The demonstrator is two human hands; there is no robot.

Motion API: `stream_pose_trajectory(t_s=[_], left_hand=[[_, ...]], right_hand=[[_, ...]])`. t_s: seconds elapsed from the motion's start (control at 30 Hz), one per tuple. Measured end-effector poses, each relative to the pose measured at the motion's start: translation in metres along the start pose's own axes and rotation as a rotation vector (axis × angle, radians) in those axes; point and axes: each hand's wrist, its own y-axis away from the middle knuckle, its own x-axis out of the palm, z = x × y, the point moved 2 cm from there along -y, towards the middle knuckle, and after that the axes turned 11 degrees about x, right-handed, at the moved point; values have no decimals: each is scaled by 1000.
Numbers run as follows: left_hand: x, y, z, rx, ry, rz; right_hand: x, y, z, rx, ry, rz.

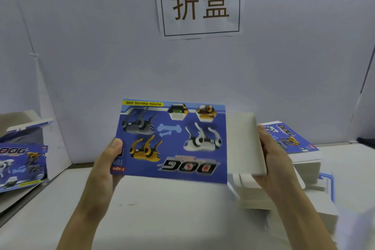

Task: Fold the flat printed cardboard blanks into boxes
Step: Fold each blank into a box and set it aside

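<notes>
**Light card blank held in the air, one side panel turning on its crease**

The printed blank (pixel 172 140) is held up over the near middle of the table (pixel 162 209) and touches nothing below it. Its blue face with the toy-dog pictures is turned toward the camera, and the print reads upside down.

The left hand (pixel 105 160) pinches the lower left corner, thumb on the printed face and fingers hidden behind. The right hand (pixel 274 166) grasps the right edge, where a plain white side panel (pixel 243 144) stands at an angle to the blue face. Its fingers curl around the panel's outer edge.

The blank looks like thin card: light, stiff across each flat panel, and probably willing to bend only along its scored lines. The glossy print may be a little slippery, so a thumb-and-finger pinch near a corner seems safer than a flat palm. Holding close to a crease should give the cleanest fold, while pressing mid-panel risks a dent or a stray kink. The small tabs at the panel's lower end look the easiest parts to crumple.

A stack of flat blanks (pixel 304 160) lies on the right of the table, just beyond the right hand. Printed boxes (pixel 22 164) sit at the far left. A paper sign (pixel 199 2) hangs on the far wall.
</notes>
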Motion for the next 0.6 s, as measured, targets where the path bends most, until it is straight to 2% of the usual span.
stream_pose_trajectory(t_s=[0.2,0.33,0.47,0.6], left_hand=[[-7,0,1,-39,61,33],[-5,-3,4,-2,38,14],[2,-4,5,25,-3,-33],[-4,-5,5,-35,11,-30]], right_hand=[[-4,5,6,-1,158,-9],[0,6,5,6,180,145],[4,4,-2,-55,247,144],[4,4,-3,42,258,210]])
